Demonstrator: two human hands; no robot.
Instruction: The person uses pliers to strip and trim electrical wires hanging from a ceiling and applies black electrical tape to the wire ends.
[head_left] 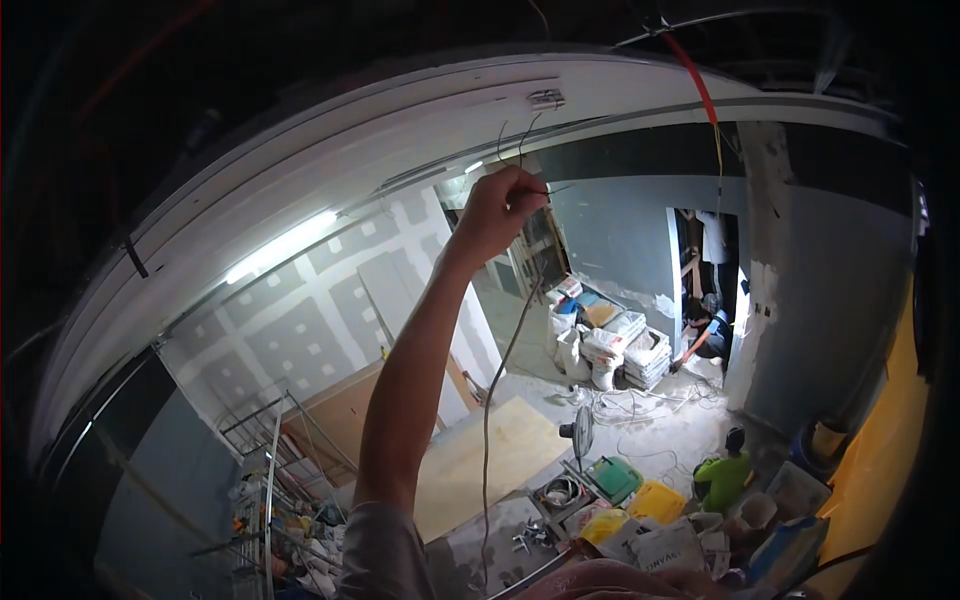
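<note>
My left hand (505,205) is raised on a stretched arm up to the ceiling edge, with thumb and fingers pinched on a thin dark wire (558,189). Its short end pokes out to the right of the fingertips. Two thin wire ends (522,143) stand up just above the knuckles, below a small opening (546,99) in the white ceiling panel. A long grey cable (488,420) hangs down past my forearm; whether it joins the pinched wire I cannot tell. My right hand is not in view.
A red conduit (695,80) hangs from the ceiling at right. Far below are stacked sacks (625,345), a standing fan (581,432), a plywood sheet (490,465) and metal scaffolding (272,470). A person in bright green (722,482) is low right; another crouches in the doorway (712,335).
</note>
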